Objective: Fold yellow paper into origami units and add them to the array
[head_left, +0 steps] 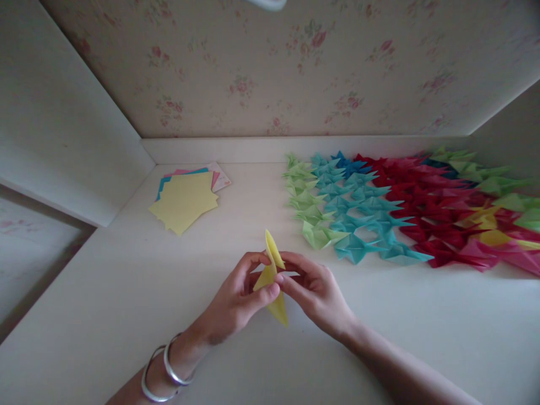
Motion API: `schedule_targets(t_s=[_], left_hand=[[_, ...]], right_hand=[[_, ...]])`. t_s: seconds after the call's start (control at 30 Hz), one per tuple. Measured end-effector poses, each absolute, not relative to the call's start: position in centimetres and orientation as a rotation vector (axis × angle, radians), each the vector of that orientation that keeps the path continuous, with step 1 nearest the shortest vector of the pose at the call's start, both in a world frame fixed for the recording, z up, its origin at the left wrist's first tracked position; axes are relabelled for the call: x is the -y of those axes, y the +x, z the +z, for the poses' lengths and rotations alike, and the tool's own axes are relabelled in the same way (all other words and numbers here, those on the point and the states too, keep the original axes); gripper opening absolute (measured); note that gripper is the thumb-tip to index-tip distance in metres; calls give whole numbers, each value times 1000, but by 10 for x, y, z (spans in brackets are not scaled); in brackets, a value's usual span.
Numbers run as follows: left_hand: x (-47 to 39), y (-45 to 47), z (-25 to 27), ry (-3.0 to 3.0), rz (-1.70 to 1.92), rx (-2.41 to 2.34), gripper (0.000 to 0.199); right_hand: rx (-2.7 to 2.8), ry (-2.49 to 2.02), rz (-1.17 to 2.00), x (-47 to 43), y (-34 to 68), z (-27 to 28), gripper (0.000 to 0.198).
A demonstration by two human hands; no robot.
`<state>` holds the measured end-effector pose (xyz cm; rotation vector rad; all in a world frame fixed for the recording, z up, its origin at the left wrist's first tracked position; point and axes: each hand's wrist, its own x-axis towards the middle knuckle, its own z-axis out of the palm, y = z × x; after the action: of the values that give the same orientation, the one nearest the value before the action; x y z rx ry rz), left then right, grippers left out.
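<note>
A partly folded sheet of yellow origami paper (277, 308) is held between both hands, above the white tabletop. My left hand (240, 295) grips its left side, the thumb pressing near the middle and the fingers behind it. Thumb and fingers of my right hand (314, 289) pinch the same paper from the right. One pointed end sticks up and another points down toward me. Parts of the folds are hidden behind the fingers. Two silver bangles (169, 365) circle my left wrist.
At the back left lies a fanned stack of yellow paper sheets (185, 197), with blue and pink sheets under it. Rows of folded paper cranes fill the right side: green (318, 233), light blue (356, 247) and red (430, 230). A floral wall (253, 73) rises behind the table (105, 292).
</note>
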<state>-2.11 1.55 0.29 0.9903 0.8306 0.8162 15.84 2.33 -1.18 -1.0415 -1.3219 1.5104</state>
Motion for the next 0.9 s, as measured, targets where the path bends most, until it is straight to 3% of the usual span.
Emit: schedule_targets(t_s=[0.27, 0.9], left_hand=[[-19, -22, 0, 1062, 886, -959, 23], [-20, -24, 0, 1042, 922, -999, 19]], right_hand=[[1387, -956, 1540, -23, 157, -11, 43], [1262, -948, 1605, -25, 159, -14, 39]])
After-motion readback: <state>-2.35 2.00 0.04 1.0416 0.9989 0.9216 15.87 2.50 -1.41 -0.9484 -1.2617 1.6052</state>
